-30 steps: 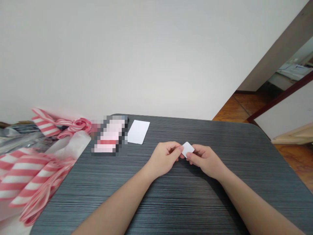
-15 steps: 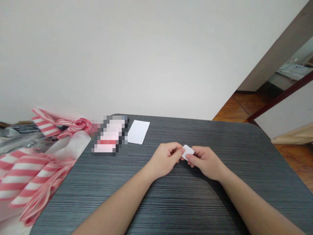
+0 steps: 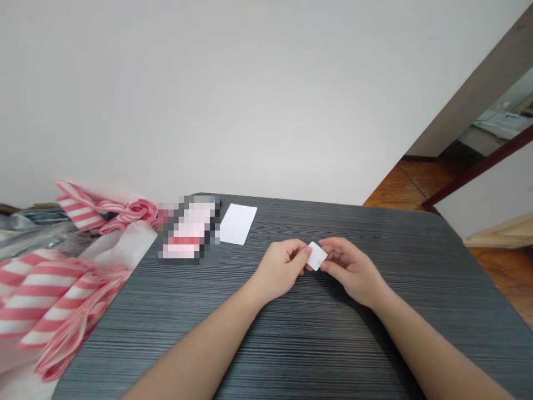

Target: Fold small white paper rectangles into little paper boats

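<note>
A small white paper square (image 3: 317, 256) with rounded corners is held above the table, tilted like a diamond. My left hand (image 3: 285, 270) pinches its left corner between thumb and fingers. On the other side, my right hand (image 3: 353, 271) is open, its thumb and fingers apart around the right corner. The right thumb tip lies close to the lower edge; whether it touches cannot be made out. A larger white sheet (image 3: 239, 224) with rounded corners lies flat on the dark wood-grain table (image 3: 300, 344), beyond my left hand.
A blurred-out phone-like object (image 3: 189, 230) lies at the table's far left, beside the larger sheet. Red-and-white striped cloth (image 3: 45, 294) and clear plastic bags are heaped left of the table. A white wall (image 3: 258, 100) rises behind, with a doorway at right.
My right thumb and fingers have let go of the paper's right side and spread apart. My left hand keeps its pinch, and more of the paper's face shows.
</note>
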Demonstrator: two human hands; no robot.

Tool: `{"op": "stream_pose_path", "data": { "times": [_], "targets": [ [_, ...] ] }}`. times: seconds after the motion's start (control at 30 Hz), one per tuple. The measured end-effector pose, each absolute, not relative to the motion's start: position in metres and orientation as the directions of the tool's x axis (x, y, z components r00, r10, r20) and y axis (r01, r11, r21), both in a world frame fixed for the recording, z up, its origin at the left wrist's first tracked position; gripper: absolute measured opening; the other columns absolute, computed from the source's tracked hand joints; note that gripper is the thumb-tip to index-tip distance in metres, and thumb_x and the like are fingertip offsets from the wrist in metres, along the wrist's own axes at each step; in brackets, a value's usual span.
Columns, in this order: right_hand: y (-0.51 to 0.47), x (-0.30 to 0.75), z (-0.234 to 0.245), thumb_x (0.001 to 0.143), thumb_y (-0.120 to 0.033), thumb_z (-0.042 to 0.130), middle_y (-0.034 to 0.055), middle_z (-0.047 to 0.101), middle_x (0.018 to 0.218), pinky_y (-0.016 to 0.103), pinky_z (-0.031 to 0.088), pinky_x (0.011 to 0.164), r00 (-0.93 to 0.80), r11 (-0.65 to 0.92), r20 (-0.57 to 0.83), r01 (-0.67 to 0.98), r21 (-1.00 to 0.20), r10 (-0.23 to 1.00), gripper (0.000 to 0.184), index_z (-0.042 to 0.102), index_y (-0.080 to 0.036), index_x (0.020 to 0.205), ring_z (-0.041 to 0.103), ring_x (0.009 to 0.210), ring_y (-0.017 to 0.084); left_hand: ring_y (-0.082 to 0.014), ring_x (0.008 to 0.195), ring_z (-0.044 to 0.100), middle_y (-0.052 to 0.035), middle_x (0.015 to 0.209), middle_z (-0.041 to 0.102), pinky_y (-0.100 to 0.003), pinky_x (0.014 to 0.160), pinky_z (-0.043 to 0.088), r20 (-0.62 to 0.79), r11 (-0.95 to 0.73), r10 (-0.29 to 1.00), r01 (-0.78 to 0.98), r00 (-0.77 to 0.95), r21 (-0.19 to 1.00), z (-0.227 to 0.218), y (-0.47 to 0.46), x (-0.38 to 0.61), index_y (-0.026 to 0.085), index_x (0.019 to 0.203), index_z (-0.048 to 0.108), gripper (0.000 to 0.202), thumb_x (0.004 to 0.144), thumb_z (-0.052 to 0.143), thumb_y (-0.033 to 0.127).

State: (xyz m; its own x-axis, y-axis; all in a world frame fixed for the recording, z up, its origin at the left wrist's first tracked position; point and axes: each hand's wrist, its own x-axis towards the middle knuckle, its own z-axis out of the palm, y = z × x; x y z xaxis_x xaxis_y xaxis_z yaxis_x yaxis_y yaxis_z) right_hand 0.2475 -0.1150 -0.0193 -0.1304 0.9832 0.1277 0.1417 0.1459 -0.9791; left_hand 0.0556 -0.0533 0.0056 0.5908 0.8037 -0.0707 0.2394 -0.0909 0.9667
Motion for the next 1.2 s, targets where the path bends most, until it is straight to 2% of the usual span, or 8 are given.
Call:
{"op": "stream_pose_path", "data": {
  "times": [0.1,0.17,0.27,0.4,0.6,1.07,1.2],
  "targets": [
    [-0.116,0.249,-0.019,0.09,-0.025,0.065,0.0054,0.069,0.094,0.034,0.053,0.075,-0.078,0.186,0.17,0.298,-0.936,0.982,0.019,0.062,-0.025,0.108,0.066,0.082,0.019,-0.011,0.052,0.051,0.0018,0.055,0.057,-0.022,0.053,0.039,-0.08,-0.088,0.803,0.25,0.591,0.964,0.006,-0.053,0.055,0.016,0.072,0.065,0.033,0.093,0.049,0.036],
    [-0.115,0.25,-0.015,0.09,-0.024,0.064,0.0066,0.069,0.098,0.034,0.052,0.078,-0.119,0.266,0.238,0.398,-0.878,0.964,0.009,0.067,-0.024,0.098,0.066,0.087,0.02,-0.011,0.051,0.051,0.002,0.055,0.057,-0.022,0.053,0.038,-0.08,-0.085,0.802,0.245,0.592,0.966,0.006,-0.053,0.055,0.016,0.071,0.064,0.034,0.093,0.049,0.037],
    [-0.113,0.251,-0.01,0.091,-0.023,0.062,0.0062,0.07,0.096,0.035,0.051,0.08,-0.153,0.337,0.301,0.451,-0.827,0.941,0.008,0.069,-0.024,0.093,0.066,0.088,0.021,-0.0109,0.051,0.051,0.0022,0.054,0.057,-0.022,0.052,0.039,-0.088,-0.078,0.793,0.243,0.603,0.967,0.006,-0.052,0.054,0.016,0.07,0.065,0.034,0.093,0.049,0.037],
    [-0.113,0.252,-0.008,0.092,-0.022,0.061,0.0058,0.07,0.094,0.034,0.051,0.078,-0.145,0.345,0.314,0.456,-0.82,0.938,0.01,0.071,-0.025,0.093,0.066,0.085,0.02,-0.0106,0.051,0.051,0.0021,0.054,0.058,-0.022,0.053,0.039,-0.085,-0.083,0.781,0.238,0.619,0.968,0.007,-0.053,0.054,0.016,0.07,0.066,0.035,0.093,0.049,0.036],
    [-0.114,0.253,-0.01,0.089,-0.025,0.066,0.0065,0.069,0.099,0.033,0.052,0.076,-0.195,0.378,0.325,0.395,-0.837,0.925,0.017,0.071,-0.027,0.106,0.066,0.087,0.02,-0.0101,0.051,0.051,0.0024,0.055,0.057,-0.022,0.054,0.039,-0.085,-0.049,0.775,0.194,0.626,0.98,0.005,-0.053,0.054,0.016,0.07,0.063,0.035,0.095,0.047,0.035],
    [-0.113,0.251,-0.01,0.092,-0.022,0.062,0.0049,0.07,0.089,0.031,0.05,0.073,-0.08,0.353,0.361,0.474,-0.806,0.929,0.009,0.071,-0.023,0.091,0.066,0.08,0.018,-0.0098,0.054,0.051,0.0028,0.057,0.057,-0.022,0.056,0.037,-0.04,-0.198,0.747,0.279,0.664,0.94,0.005,-0.054,0.054,0.017,0.066,0.059,0.038,0.096,0.045,0.035],
    [-0.113,0.252,-0.016,0.09,-0.026,0.064,0.0045,0.07,0.087,0.03,0.05,0.069,-0.023,0.291,0.322,0.489,-0.822,0.947,0.006,0.069,-0.023,0.092,0.065,0.076,0.019,-0.0098,0.054,0.052,0.0031,0.058,0.058,-0.021,0.056,0.037,-0.048,-0.211,0.733,0.293,0.679,0.933,0.003,-0.053,0.054,0.017,0.075,0.066,0.034,0.097,0.045,0.034]
  ]
}}
